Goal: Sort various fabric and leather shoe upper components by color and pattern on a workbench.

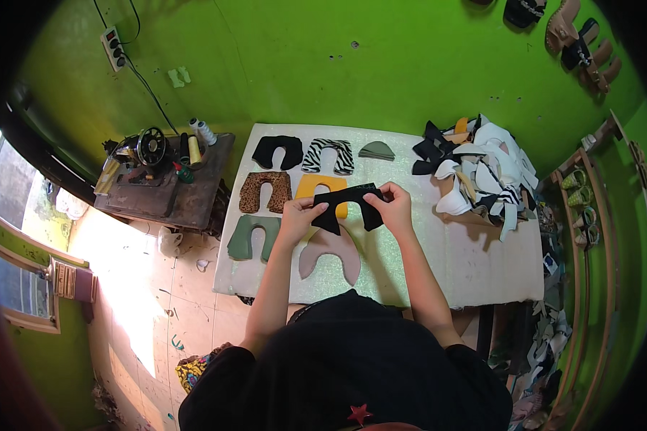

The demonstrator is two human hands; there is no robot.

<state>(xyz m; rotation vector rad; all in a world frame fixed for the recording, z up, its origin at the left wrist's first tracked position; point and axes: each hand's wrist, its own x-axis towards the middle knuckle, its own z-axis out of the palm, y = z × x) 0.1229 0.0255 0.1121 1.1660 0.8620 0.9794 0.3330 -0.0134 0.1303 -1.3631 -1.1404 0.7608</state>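
Both my hands hold a black U-shaped cut piece (346, 197) above the table, its two legs hanging down. My left hand (299, 218) pinches its left end, and my right hand (395, 210) grips the upper right corner. Partly hidden behind it is a stack of yellow U-shaped pieces (320, 184). Below lies a pale pink curved piece (331, 253). Around these sit more U-shaped stacks: black (266, 156), zebra-striped (328, 159), leopard-print (257, 192) and green (242, 238). A small green half-round stack (376, 150) lies at the back.
The pieces rest on a whitish table (474, 269). A heap of scraps (482, 169) covers its back right. At left stands a sewing machine (142, 149) with thread spools (205, 132) beside it. Wooden racks with sandals (576, 188) line the right wall.
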